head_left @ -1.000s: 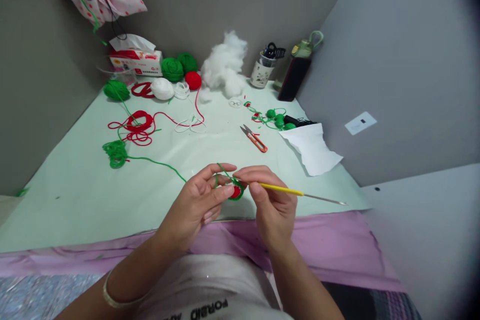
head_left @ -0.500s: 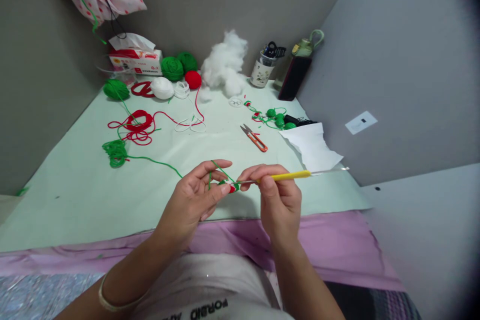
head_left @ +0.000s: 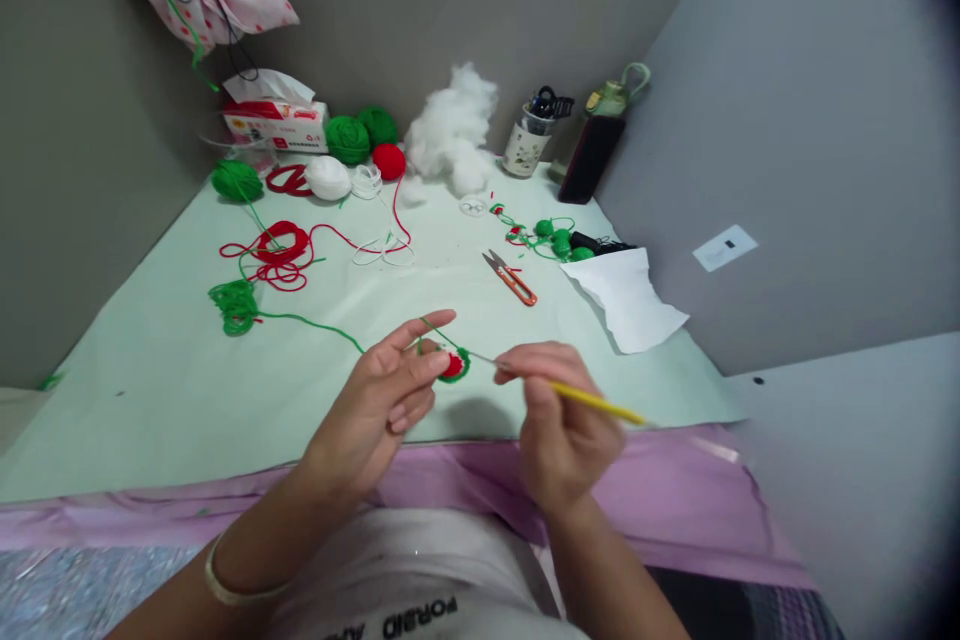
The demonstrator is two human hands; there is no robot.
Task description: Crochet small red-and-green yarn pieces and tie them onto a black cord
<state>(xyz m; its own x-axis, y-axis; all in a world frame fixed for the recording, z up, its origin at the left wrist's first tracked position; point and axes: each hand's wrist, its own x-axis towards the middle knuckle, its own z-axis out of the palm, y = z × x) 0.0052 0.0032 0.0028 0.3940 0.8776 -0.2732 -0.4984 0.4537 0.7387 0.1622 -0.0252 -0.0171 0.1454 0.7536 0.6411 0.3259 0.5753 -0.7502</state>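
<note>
My left hand [head_left: 394, 380] pinches a small round crochet piece [head_left: 454, 366], red in the middle with a white and green border. Green yarn [head_left: 438, 324] runs over its raised index finger and down to the piece. My right hand [head_left: 559, 410] is closed around a crochet hook [head_left: 596, 401] with a yellow grip. The hook's thin metal tip reaches left to the green edge of the piece. From the left hand, the yarn trails back to a loose green skein [head_left: 234, 306] on the table.
Orange thread snips [head_left: 510, 278] lie beyond my hands. Torn white paper [head_left: 628, 300] and small green crocheted balls [head_left: 561, 242] are at right. Red yarn [head_left: 282, 244], a white yarn ball [head_left: 328, 178], stuffing [head_left: 454, 130], a tissue box [head_left: 276, 125] and a bottle [head_left: 600, 135] stand farther back.
My right hand has shifted slightly right, and the hook's back end has swung down. The crochet piece has turned, so more of its red face shows.
</note>
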